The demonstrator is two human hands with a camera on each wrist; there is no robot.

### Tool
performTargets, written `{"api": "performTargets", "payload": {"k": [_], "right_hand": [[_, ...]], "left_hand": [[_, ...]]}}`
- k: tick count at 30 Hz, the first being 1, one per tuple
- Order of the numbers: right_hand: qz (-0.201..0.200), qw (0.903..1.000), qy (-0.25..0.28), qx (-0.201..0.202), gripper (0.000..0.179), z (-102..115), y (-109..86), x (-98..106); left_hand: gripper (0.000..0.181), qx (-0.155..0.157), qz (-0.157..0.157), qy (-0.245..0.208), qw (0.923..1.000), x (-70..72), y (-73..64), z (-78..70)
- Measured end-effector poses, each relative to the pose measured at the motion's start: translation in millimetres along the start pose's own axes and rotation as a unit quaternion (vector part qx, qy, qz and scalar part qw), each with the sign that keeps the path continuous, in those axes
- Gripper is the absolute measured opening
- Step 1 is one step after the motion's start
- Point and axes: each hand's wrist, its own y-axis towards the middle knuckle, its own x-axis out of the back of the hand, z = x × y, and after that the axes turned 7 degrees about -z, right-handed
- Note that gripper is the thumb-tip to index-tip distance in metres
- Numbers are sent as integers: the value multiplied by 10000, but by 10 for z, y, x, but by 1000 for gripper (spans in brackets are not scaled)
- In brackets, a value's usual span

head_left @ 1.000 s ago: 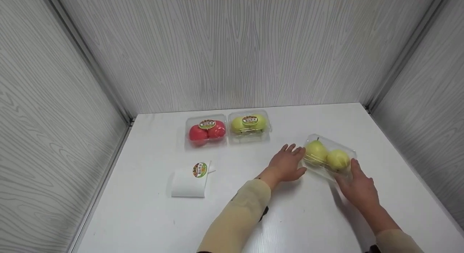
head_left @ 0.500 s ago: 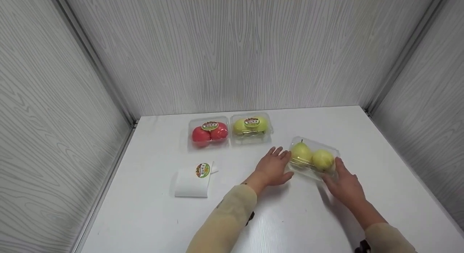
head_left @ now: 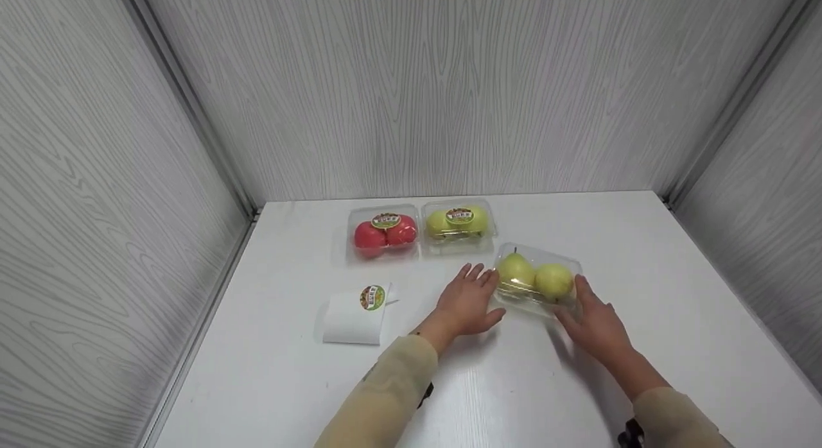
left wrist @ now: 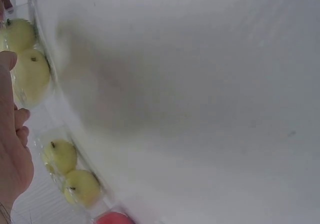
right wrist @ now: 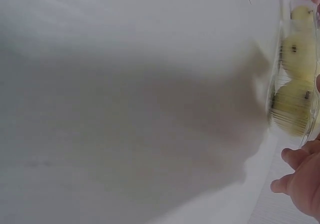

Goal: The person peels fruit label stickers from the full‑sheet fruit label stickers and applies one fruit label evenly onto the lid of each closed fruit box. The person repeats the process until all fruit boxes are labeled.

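Observation:
A clear plastic fruit box (head_left: 538,278) with two yellow-green pears (head_left: 553,281) inside lies slanted on the table in the head view. My right hand (head_left: 596,326) holds its right end, thumb at the near side and fingers along the end wall. At the opposite end, my left hand (head_left: 467,305) has its fingers extended, with the fingertips right at the wall. Behind it stands a labelled box of yellow-green fruit (head_left: 459,224), beside a labelled box of red fruit (head_left: 385,235). The left wrist view shows both boxes of yellow-green fruit near the left hand (left wrist: 12,159).
A white sheet of stickers (head_left: 354,319), with one round fruit label (head_left: 372,298) showing, lies at the left of the white table (head_left: 257,396). Grey wood-grain panels (head_left: 449,95) enclose the table at the back and both sides.
Both hands and the slanted pear box have moved left, closer to the two labelled boxes. The head view has shifted slightly. The labelled boxes and sticker sheet stay in place.

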Motion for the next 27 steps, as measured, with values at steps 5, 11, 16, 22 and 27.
{"api": "performTargets", "payload": {"k": [5, 11, 16, 22, 27], "right_hand": [[75, 9999, 61, 108, 89, 68, 18, -59], [109, 9996, 121, 249, 91, 174, 54, -138], [173, 9991, 87, 372, 90, 250, 75, -192], [169, 9978, 87, 628, 86, 314, 105, -229], [200, 9968, 98, 764, 86, 384, 141, -259]], "left_hand": [[80, 122, 30, -12, 9999, -14, -119, 51], [80, 340, 69, -115, 9993, -20, -276, 118], [80, 430, -8, -170, 9989, -14, -394, 157], [81, 498, -95, -139, 9986, 24, -506, 183], [82, 613, -130, -194, 9978, 45, -587, 220]]}}
